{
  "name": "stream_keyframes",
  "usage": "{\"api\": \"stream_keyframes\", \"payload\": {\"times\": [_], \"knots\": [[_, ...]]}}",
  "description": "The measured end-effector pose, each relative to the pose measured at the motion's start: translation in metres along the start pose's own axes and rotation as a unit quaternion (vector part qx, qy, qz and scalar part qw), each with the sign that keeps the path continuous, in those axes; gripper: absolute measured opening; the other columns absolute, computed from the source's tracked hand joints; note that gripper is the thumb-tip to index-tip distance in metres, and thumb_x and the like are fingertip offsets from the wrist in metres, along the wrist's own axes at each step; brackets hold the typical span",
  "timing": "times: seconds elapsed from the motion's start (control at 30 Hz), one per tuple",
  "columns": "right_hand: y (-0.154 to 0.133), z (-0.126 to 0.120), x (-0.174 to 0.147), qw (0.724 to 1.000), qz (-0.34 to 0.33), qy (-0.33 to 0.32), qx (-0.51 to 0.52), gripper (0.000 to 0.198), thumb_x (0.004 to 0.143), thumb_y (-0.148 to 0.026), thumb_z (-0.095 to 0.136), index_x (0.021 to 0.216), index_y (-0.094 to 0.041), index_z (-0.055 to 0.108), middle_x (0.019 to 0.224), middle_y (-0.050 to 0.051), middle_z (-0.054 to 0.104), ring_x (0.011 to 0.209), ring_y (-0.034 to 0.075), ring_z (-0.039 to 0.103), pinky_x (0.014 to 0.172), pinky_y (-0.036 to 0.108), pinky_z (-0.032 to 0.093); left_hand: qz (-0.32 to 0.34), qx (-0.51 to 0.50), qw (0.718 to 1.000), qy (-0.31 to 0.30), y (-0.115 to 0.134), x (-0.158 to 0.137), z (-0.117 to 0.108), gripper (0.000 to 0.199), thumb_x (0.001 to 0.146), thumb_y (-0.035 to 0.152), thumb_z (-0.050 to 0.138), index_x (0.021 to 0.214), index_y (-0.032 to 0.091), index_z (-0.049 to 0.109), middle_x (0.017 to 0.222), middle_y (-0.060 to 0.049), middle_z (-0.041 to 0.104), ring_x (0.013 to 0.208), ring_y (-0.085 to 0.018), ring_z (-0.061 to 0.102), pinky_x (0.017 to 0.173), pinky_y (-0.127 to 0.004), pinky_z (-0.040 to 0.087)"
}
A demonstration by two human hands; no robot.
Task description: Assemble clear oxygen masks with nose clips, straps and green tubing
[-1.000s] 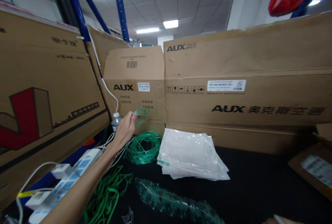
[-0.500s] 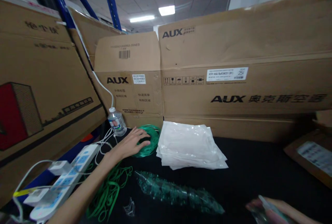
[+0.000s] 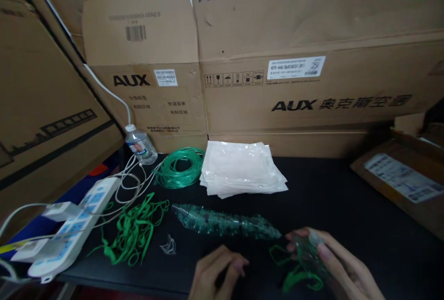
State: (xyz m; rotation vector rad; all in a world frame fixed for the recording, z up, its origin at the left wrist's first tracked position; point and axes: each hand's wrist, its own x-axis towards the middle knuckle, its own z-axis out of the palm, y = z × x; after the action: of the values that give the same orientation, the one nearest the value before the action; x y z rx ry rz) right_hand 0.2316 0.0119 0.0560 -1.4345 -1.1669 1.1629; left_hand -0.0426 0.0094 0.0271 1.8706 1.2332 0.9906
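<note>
My right hand (image 3: 335, 258) is closed around a clear, green-tinted plastic piece (image 3: 307, 249), whose exact kind I cannot make out. A green elastic strap (image 3: 300, 281) hangs below it. My left hand (image 3: 220, 272) is at the front of the table, fingers curled and thumb against them; anything between them is too small to tell. Just beyond both hands lies a long clear bag of small green plastic parts (image 3: 225, 223). Several thin clear curved pieces (image 3: 169, 245) lie left of my left hand, beside a tangle of green elastic straps (image 3: 133, 230).
A coil of green tubing (image 3: 180, 168) and a stack of white plastic packets (image 3: 243, 170) lie at the back. On the left are a water bottle (image 3: 141, 145) and a power strip (image 3: 74, 230) with cables. Cardboard walls (image 3: 243, 105) enclose the black table; a box (image 3: 402, 179) stands right.
My left hand has drawn back from the coil of green tubing to the front of the table. My right hand has moved inward and up with the plastic piece. The view has tilted down.
</note>
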Motion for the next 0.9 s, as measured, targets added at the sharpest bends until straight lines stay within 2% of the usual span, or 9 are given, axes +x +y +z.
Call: {"api": "stream_keyframes", "payload": {"times": [0.07, 0.13, 0.23, 0.3, 0.37, 0.47, 0.57, 0.73, 0.9], "knots": [[0.005, 0.005, -0.007, 0.999, -0.007, -0.025, -0.024, 0.05, 0.091, -0.065, 0.061, 0.118, -0.027, 0.08, 0.122, 0.008, 0.079, 0.116, 0.032, 0.073, 0.1, 0.033, 0.058, -0.004, -0.019, 1.0, 0.009, -0.004, -0.012, 0.031, 0.025, 0.103, 0.037, 0.056, 0.101, 0.027, 0.078, 0.082, -0.004, 0.076, 0.073, -0.018, 0.072, 0.072, -0.027, 0.057], [0.009, 0.006, -0.011, 0.997, -0.003, -0.059, -0.049, 0.048, 0.093, -0.064, 0.061, 0.117, -0.027, 0.081, 0.123, 0.008, 0.078, 0.119, 0.031, 0.071, 0.104, 0.034, 0.055, -0.007, -0.003, 0.998, 0.067, -0.006, -0.017, 0.038, 0.021, 0.102, 0.036, 0.057, 0.1, 0.029, 0.076, 0.087, -0.003, 0.074, 0.08, -0.019, 0.073, 0.075, -0.028, 0.057], [0.015, 0.005, -0.011, 0.996, 0.006, -0.071, -0.056, 0.046, 0.093, -0.062, 0.061, 0.118, -0.028, 0.08, 0.13, 0.007, 0.075, 0.128, 0.03, 0.066, 0.11, 0.034, 0.05, -0.013, 0.12, 0.966, 0.228, -0.009, -0.015, 0.011, 0.011, 0.099, 0.034, 0.063, 0.106, 0.028, 0.069, 0.104, -0.007, 0.07, 0.097, -0.024, 0.071, 0.087, -0.037, 0.059], [0.018, 0.006, -0.006, 0.998, 0.002, -0.045, -0.046, 0.048, 0.093, -0.063, 0.061, 0.121, -0.029, 0.079, 0.137, 0.006, 0.071, 0.132, 0.03, 0.062, 0.112, 0.035, 0.047, 0.013, 0.233, 0.93, 0.285, -0.016, -0.008, -0.017, 0.03, 0.092, 0.037, 0.072, 0.12, 0.027, 0.064, 0.124, -0.012, 0.065, 0.12, -0.033, 0.064, 0.102, -0.052, 0.053], [0.019, 0.009, 0.0, 0.999, -0.006, -0.024, -0.036, 0.05, 0.092, -0.065, 0.061, 0.123, -0.029, 0.078, 0.143, 0.007, 0.067, 0.134, 0.031, 0.06, 0.111, 0.037, 0.048, 0.038, 0.322, 0.908, 0.265, -0.026, 0.001, -0.042, 0.044, 0.091, 0.038, 0.074, 0.131, 0.027, 0.06, 0.14, -0.016, 0.058, 0.14, -0.041, 0.049, 0.113, -0.068, 0.039], [0.018, 0.016, 0.006, 0.999, -0.018, -0.031, -0.028, 0.05, 0.091, -0.065, 0.063, 0.121, -0.029, 0.079, 0.144, 0.008, 0.066, 0.133, 0.033, 0.061, 0.109, 0.039, 0.051, 0.042, 0.394, 0.9, 0.184, -0.043, 0.013, -0.058, 0.05, 0.094, 0.033, 0.07, 0.142, 0.031, 0.054, 0.151, -0.014, 0.054, 0.148, -0.045, 0.039, 0.112, -0.081, 0.028], [0.018, 0.022, 0.007, 0.999, -0.016, -0.04, -0.01, 0.051, 0.09, -0.066, 0.063, 0.123, -0.03, 0.078, 0.14, 0.009, 0.069, 0.129, 0.032, 0.065, 0.104, 0.038, 0.055, 0.033, 0.392, 0.908, 0.142, -0.06, 0.018, -0.056, 0.048, 0.098, 0.03, 0.065, 0.144, 0.036, 0.052, 0.149, -0.012, 0.058, 0.144, -0.043, 0.046, 0.109, -0.081, 0.032], [0.018, 0.025, 0.004, 0.999, 0.003, -0.031, 0.02, 0.051, 0.091, -0.066, 0.064, 0.123, -0.03, 0.078, 0.129, 0.009, 0.075, 0.123, 0.032, 0.068, 0.105, 0.042, 0.054, 0.055, 0.326, 0.931, 0.152, -0.075, 0.024, -0.047, 0.043, 0.101, 0.033, 0.06, 0.143, 0.035, 0.053, 0.147, -0.011, 0.059, 0.143, -0.037, 0.049, 0.116, -0.066, 0.039], [0.016, 0.02, 0.0, 0.999, -0.025, 0.036, 0.028, 0.047, 0.087, -0.064, 0.069, 0.112, -0.026, 0.082, 0.132, 0.01, 0.072, 0.114, 0.03, 0.072, 0.095, 0.034, 0.059, 0.057, 0.328, 0.927, 0.172, -0.059, 0.022, -0.053, 0.047, 0.1, 0.037, 0.06, 0.146, 0.034, 0.05, 0.148, -0.013, 0.057, 0.145, -0.042, 0.044, 0.115, -0.077, 0.029]]}}
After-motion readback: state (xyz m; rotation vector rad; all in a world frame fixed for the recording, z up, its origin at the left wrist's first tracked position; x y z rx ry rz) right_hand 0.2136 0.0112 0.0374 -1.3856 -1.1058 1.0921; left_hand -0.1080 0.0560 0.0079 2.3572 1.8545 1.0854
